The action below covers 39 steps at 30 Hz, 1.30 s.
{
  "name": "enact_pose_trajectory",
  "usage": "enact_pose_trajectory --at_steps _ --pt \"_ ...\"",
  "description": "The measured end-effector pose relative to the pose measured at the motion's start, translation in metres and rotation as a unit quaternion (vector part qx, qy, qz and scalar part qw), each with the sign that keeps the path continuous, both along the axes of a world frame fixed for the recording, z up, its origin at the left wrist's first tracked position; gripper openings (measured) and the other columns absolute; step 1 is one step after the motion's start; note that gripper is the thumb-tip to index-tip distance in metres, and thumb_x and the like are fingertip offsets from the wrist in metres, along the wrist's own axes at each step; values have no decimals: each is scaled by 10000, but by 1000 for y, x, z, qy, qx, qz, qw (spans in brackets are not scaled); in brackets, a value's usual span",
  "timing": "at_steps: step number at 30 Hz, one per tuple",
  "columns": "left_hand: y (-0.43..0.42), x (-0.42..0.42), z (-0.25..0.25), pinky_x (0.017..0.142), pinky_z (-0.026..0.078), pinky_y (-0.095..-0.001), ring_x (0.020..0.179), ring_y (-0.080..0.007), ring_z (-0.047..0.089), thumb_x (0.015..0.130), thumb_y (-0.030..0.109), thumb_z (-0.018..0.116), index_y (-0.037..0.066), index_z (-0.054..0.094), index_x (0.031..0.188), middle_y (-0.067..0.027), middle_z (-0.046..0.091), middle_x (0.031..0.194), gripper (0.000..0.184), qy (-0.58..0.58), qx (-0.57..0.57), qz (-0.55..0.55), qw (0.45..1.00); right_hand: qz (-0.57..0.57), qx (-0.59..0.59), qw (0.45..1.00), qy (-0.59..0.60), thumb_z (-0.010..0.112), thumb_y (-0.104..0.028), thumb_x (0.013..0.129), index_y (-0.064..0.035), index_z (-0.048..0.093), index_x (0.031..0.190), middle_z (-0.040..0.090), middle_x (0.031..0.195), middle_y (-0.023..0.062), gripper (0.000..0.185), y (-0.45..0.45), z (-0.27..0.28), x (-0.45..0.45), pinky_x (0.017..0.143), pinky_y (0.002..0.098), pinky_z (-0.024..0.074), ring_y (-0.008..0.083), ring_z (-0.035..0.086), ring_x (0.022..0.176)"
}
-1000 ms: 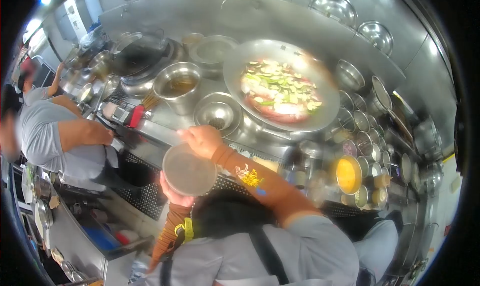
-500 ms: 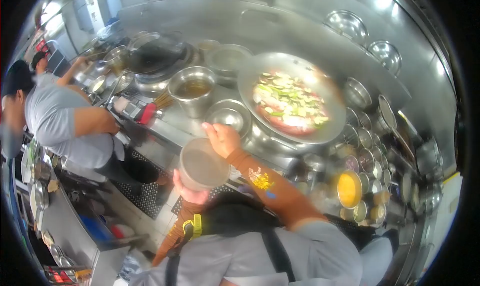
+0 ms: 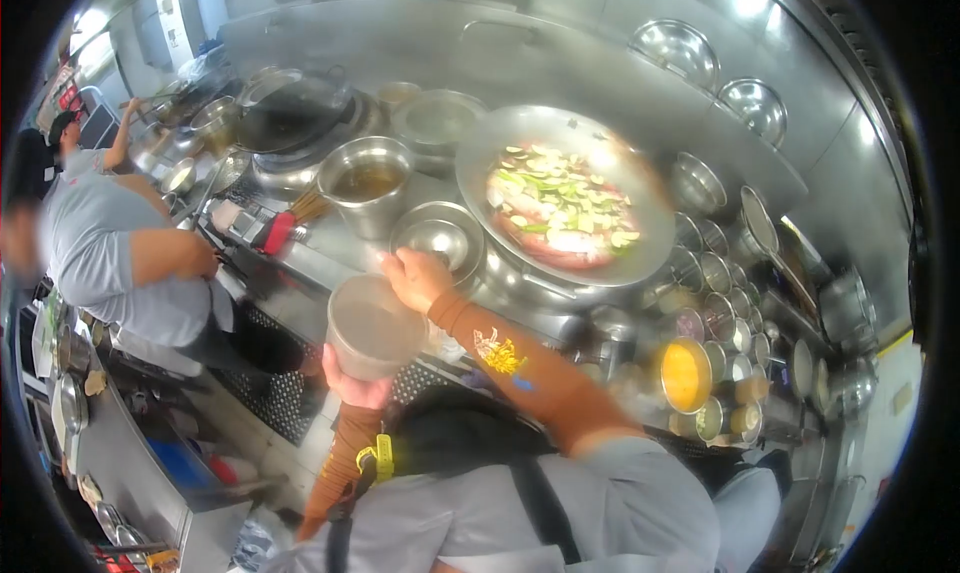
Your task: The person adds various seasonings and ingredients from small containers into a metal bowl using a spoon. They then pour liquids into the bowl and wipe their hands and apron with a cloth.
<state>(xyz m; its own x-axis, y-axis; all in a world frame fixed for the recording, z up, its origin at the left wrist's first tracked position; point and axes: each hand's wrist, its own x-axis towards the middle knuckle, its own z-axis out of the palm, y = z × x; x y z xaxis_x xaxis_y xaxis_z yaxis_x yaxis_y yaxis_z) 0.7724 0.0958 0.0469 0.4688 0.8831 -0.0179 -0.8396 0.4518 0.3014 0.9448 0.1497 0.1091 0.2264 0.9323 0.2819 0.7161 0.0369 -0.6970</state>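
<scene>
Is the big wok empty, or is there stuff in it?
Not empty: the wok holds pale and green slices and some reddish pieces, with bare metal around them.

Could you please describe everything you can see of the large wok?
The wok is wide, round and shallow, of grey, metal-looking material, with its mouth up and no lid. Pale slices and green strips lie over pinkish-red pieces inside, leaving the upper wall bare. It sits above a round metal base, to the right of a smaller bowl. Neither the left hand nor the right hand touches it. Blur hides finer detail.
</scene>
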Motion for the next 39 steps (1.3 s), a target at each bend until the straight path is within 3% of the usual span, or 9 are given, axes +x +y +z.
enact_pose_trajectory --at_steps 8,17,19,22,25,28,31,34,39 --pt "1 3 4 1071 329 -511 1280 -293 431 855 603 489 148 407 1402 -75 467 1387 717 -5 31 51 998 -42 26 999 -3 431 -477 941 -22 638 663 615 711 244 572 0 -5 -4 685 500 477 435 609 716" --pt "15 10 -1 1067 344 -501 1282 -302 438 895 590 394 113 393 1405 -95 459 1397 698 20 63 116 991 -84 114 988 53 539 -461 921 -9 562 646 583 677 255 530 9 14 -1 599 478 440 441 571 650" --pt "21 7 0 1066 345 -501 1286 -305 435 896 592 403 112 392 1408 -100 455 1402 702 -14 55 89 994 -66 148 983 81 553 -457 916 -1 549 644 577 664 255 531 8 26 -3 596 482 434 443 559 633" --pt "19 3 7 1052 366 -480 1264 -303 459 906 582 413 96 411 1389 -111 479 1378 685 -48 22 52 997 -12 -11 999 35 561 -378 929 13 634 751 609 697 176 436 17 24 5 656 382 456 315 592 659" --pt "27 0 11 1037 388 -469 1246 -299 480 906 604 407 93 425 1378 -118 490 1366 695 -17 4 -7 1000 5 70 997 -27 573 -328 926 -1 643 748 622 726 154 379 20 16 4 661 377 464 309 599 667" --pt "27 -5 17 996 410 -534 1240 -327 484 893 642 403 124 418 1388 -121 477 1378 717 43 -45 -119 991 232 210 950 -18 602 -265 902 -14 655 747 610 730 141 300 21 47 -8 626 383 463 316 598 666" --pt "25 -6 13 921 419 -641 1240 -381 474 876 672 411 170 398 1407 -124 457 1396 731 82 -25 -210 974 388 125 910 -68 621 -229 874 -18 624 682 557 653 134 286 19 48 -19 570 403 437 329 564 622" --pt "26 -7 7 862 439 -664 1219 -397 489 881 650 435 194 389 1412 -123 463 1390 702 66 -29 -256 964 342 192 910 -136 666 -195 831 -29 570 610 508 589 130 292 12 46 -23 505 414 401 329 516 553" --pt "23 -14 11 931 472 -553 1178 -312 551 913 576 472 153 429 1383 -110 529 1331 634 -15 -89 -303 949 336 309 881 -128 726 -124 764 -44 487 548 442 525 108 333 9 46 -23 433 387 340 286 455 471"
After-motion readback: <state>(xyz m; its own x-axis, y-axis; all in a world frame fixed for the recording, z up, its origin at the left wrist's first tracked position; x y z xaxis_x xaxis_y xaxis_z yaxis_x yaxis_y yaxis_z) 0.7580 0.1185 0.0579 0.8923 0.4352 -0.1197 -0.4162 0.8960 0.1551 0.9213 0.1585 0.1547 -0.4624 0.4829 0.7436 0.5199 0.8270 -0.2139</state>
